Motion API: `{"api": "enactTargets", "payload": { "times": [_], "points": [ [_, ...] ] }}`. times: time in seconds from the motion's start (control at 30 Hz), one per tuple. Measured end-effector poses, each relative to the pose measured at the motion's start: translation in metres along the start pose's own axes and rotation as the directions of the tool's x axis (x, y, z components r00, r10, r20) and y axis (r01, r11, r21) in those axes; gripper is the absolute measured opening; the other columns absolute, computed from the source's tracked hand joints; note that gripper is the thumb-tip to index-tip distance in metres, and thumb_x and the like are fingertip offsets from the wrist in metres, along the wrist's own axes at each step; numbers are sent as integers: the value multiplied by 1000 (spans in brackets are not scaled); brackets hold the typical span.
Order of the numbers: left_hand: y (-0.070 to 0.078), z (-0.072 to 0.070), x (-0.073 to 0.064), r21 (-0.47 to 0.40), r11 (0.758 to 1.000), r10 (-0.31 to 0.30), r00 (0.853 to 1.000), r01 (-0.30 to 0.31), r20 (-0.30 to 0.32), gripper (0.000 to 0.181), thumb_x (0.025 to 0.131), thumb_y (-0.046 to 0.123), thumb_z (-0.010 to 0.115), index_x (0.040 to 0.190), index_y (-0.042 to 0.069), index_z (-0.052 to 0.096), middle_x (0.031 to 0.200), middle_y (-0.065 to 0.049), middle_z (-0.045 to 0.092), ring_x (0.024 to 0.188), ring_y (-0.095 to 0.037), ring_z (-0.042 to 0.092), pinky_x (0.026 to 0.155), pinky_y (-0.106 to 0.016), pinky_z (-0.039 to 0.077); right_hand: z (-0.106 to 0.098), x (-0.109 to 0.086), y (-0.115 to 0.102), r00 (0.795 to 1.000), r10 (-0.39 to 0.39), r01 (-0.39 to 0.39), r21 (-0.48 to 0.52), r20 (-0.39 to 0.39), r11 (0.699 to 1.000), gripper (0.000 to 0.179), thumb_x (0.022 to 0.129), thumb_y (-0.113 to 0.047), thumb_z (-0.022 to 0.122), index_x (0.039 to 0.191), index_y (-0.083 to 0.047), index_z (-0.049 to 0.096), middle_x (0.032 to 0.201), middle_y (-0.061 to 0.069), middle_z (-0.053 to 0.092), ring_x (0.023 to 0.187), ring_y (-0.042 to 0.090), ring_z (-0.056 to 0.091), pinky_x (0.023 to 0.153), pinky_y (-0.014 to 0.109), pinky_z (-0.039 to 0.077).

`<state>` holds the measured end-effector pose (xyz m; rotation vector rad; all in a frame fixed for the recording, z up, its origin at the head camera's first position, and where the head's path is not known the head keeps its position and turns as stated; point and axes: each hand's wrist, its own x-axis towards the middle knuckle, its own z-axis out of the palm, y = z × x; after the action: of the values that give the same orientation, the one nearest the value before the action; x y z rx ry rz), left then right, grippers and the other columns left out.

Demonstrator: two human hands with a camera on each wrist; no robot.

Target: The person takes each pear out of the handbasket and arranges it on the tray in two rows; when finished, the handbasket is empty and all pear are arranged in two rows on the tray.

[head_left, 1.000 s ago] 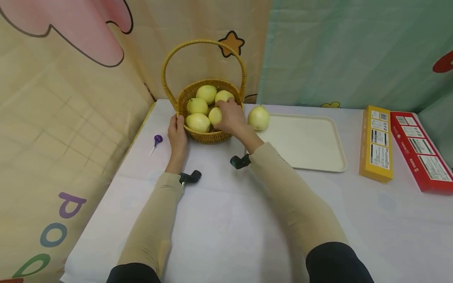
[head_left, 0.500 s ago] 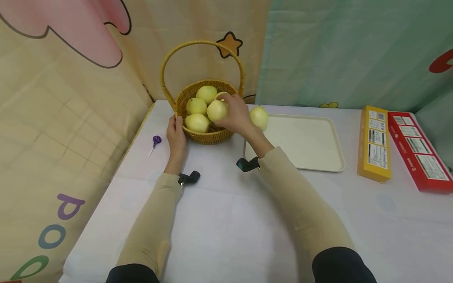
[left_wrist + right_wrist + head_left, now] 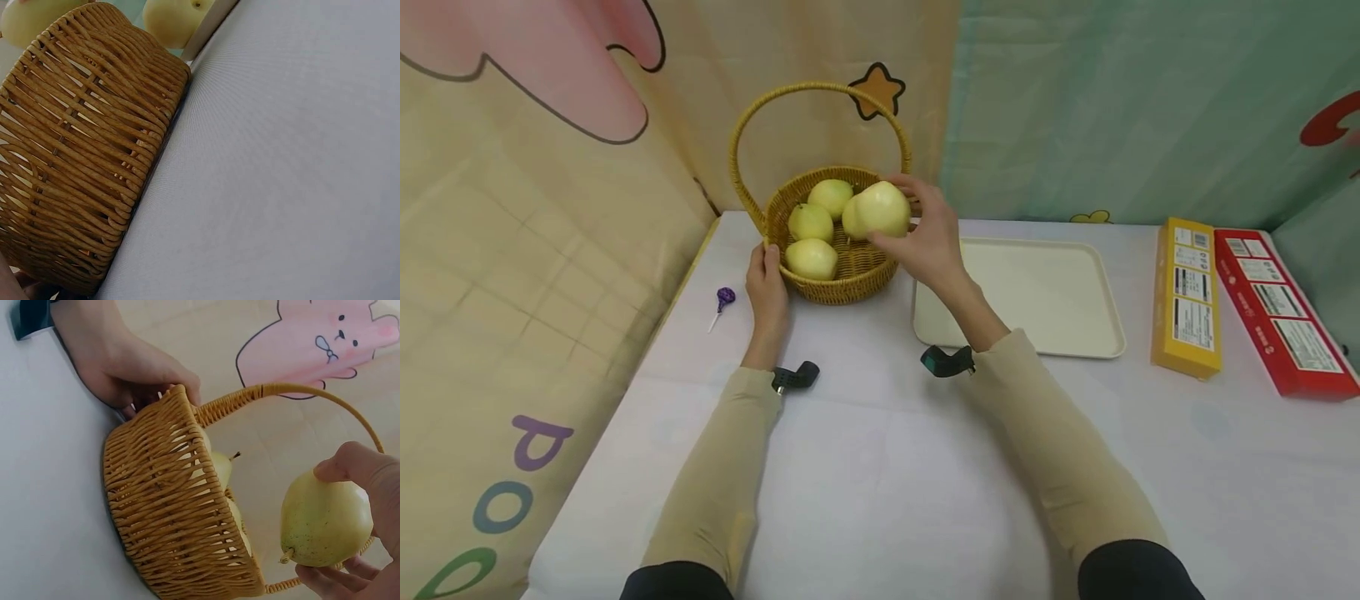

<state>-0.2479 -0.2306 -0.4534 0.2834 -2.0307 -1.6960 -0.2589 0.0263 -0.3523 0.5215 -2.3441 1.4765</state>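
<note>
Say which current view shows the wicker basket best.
The head view: the wicker basket fits the frame, opening and most of its arched handle visible. The right wrist view shows its side and partial handle; the left wrist view, mainly a cropped woven side.

On the smooth beige fabric curtain to my left I can make out a purple letter lying sideways, a p, b or d depending on which way it's turned, then a round blue letter O and a green looped character, cut off and uncertain. The long yellow cardboard box carries white labels with dark print and a barcode-like patch, and the long red cardboard box beside it has similar white labels plus small pale lettering, all too tiny to read.
</note>
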Motion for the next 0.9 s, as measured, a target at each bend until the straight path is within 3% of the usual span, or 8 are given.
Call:
{"api": "enactTargets", "payload": {
  "times": [0.27,0.47,0.67,0.77,0.9],
  "points": [
    [0,-1,1,6,1000,-16,1000,16,2,50,112,39,42,143,3,57,140,-14,62,122,-14,54,111,-35,41,-33,-15,19,989,78,-60,143,-123,988,65,78,-19,92,138,-18,66,131,8,65,108,27,71,86,43,61],
    [1,-1,1,-10,1000,-27,1000,27,1,50,112,40,42,143,3,57,140,-14,62,121,-14,53,109,-33,41,-58,-21,37,968,175,-159,99,-180,982,64,81,-23,91,139,-18,65,132,12,64,110,31,71,89,43,60],
    [0,-1,1,0,1000,-25,1000,25,-2,51,112,41,43,143,3,58,141,-14,62,123,-17,54,110,-35,41,-80,-23,57,925,320,-321,27,-205,947,65,83,-28,88,143,-22,64,136,12,62,113,34,68,89,40,55],
    [0,-1,1,3,1000,-21,1000,21,-1,51,112,41,43,143,3,57,142,-15,62,125,-19,55,111,-37,41,-88,-26,67,899,372,-384,-5,-229,924,66,84,-28,87,145,-21,63,138,14,60,113,35,67,95,43,53],
    [0,-1,1,14,1000,-14,1000,14,-2,51,112,40,42,142,2,57,139,-16,62,121,-18,55,108,-36,42,-96,-31,81,866,429,-459,-66,-256,886,67,86,-29,84,147,-16,60,140,19,58,125,36,57,110,50,41]
  ]
}}
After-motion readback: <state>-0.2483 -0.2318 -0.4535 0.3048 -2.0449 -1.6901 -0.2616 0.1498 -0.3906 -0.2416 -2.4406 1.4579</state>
